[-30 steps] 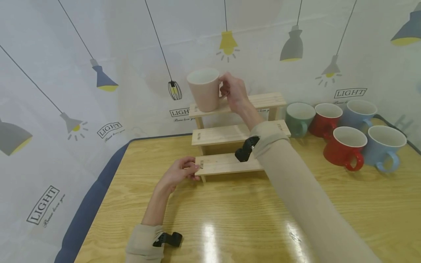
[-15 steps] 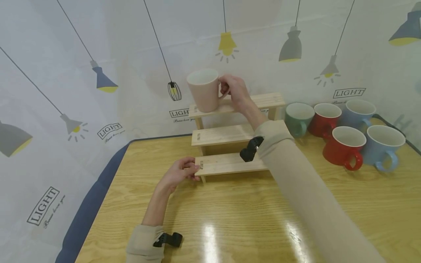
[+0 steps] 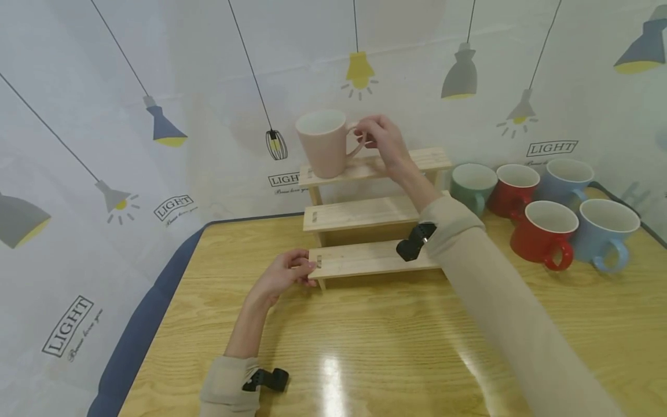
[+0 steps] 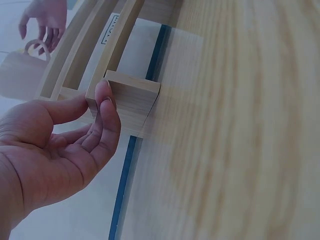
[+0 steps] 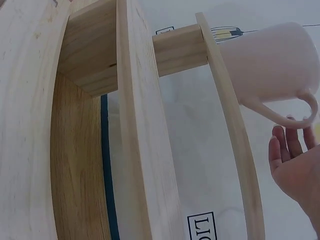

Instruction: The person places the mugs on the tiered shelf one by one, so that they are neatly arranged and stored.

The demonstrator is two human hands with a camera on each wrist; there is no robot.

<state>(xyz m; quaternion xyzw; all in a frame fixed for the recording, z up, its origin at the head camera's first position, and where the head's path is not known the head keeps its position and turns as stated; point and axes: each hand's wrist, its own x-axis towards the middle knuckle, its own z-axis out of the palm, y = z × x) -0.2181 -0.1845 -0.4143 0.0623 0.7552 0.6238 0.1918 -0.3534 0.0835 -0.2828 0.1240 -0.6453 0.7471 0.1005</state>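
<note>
A pale pink mug (image 3: 322, 145) stands upright on the left end of the top step of a three-step wooden shelf (image 3: 365, 211). My right hand (image 3: 383, 136) hovers just right of the mug's handle with its fingers loosened. In the right wrist view the right hand (image 5: 295, 160) is spread just under the pink mug's (image 5: 265, 65) handle and grips nothing. My left hand (image 3: 286, 272) holds the left end of the lowest step. In the left wrist view the left hand (image 4: 65, 145) pinches the shelf's end block (image 4: 132, 97) between thumb and fingertips.
Right of the shelf stand several mugs: a green one (image 3: 471, 185), two red ones (image 3: 513, 186) (image 3: 544, 231) and two blue ones (image 3: 568, 176) (image 3: 607, 229). The wooden table (image 3: 365, 347) runs forward to me. A lamp-print curtain (image 3: 104, 116) hangs behind and at the left.
My right hand has let go of the mug's handle and drawn slightly to the right. The mug stays on the top step. The left hand has not moved.
</note>
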